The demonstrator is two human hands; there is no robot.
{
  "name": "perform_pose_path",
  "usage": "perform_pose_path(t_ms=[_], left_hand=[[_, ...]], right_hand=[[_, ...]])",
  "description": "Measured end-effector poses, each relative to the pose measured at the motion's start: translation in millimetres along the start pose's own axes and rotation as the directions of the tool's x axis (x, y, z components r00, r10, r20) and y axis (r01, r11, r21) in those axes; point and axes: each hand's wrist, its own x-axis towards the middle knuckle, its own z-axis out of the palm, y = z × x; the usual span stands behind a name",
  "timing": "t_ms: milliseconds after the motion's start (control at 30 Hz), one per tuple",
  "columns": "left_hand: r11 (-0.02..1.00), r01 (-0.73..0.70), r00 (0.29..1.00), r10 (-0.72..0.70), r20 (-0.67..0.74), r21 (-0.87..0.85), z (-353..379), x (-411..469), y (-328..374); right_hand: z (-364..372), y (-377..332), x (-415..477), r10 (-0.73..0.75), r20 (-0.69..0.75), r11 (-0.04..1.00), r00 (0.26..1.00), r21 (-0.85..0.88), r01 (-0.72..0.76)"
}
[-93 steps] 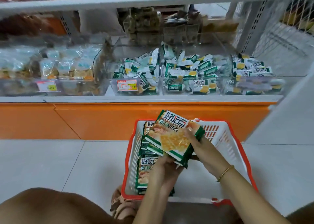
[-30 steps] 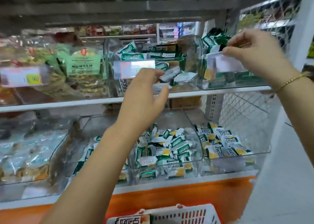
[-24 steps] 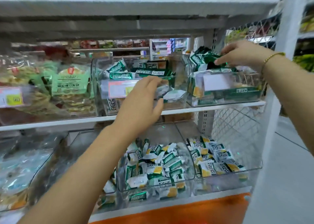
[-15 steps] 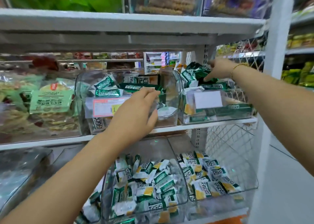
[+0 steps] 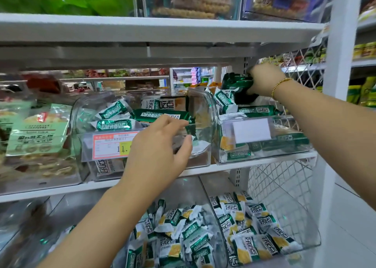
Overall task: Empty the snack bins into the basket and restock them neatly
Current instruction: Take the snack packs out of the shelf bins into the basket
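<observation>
My right hand [image 5: 264, 80] grips a bunch of dark green foil snack packets [image 5: 237, 83] atop the right clear plastic bin [image 5: 284, 119] on the white metal shelf [image 5: 254, 163], to clear it by handfuls. My left hand [image 5: 158, 145], relaxed and empty, hovers at the left clear bin [image 5: 85, 109], probably to steady it.

On the middle shelf [image 5: 244, 163], the left hand [image 5: 156, 151] reaches to the front rim of a clear bin [image 5: 81, 113] bearing a price tag [image 5: 114, 145], fingers loosely bent, thumb apart. The right hand [image 5: 264, 80] grips dark green packets [image 5: 237, 82] above the neighbouring bin [image 5: 301, 148]. Below lie small snack packs [image 5: 195, 237].
</observation>
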Motion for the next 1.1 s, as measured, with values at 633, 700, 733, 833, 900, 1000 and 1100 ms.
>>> perform_pose_path(t_ms=[633, 700, 733, 833, 900, 1000, 1100], left_hand=[[-0.368, 0.355, 0.736, -0.457, 0.499, -0.860, -97, 6, 7], [-0.306, 0.317, 0.709, -0.552, 0.438, -0.898, -107, -5, -3], [-0.280, 0.310, 0.698, -0.582, 0.417, -0.909, -112, -11, -8], [-0.230, 0.334, 0.655, -0.641, 0.400, -0.914, -122, -31, -20], [-0.205, 0.359, 0.633, -0.663, 0.399, -0.911, -123, -44, -24], [-0.222, 0.359, 0.616, -0.674, 0.408, -0.907, -124, -63, -25], [-0.245, 0.346, 0.601, -0.684, 0.415, -0.906, -125, -81, -24]], right_hand=[[-68, -112, -134, -0.374, -0.704, 0.600, 0.604, 0.313, 0.736], [-67, -123, -117, -0.350, -0.369, 0.674, 0.861, 0.539, 0.505], [-65, -128, -107, -0.351, -0.191, 0.727, 0.917, 0.562, 0.395], [-58, -146, -86, -0.412, 0.138, 0.852, 0.901, 0.409, 0.328], [-56, -159, -76, -0.419, 0.225, 0.886, 0.880, 0.312, 0.342], [-54, -174, -69, -0.377, 0.296, 0.915, 0.877, 0.265, 0.304], [-55, -178, -68, -0.332, 0.214, 0.932, 0.919, 0.227, 0.284]])
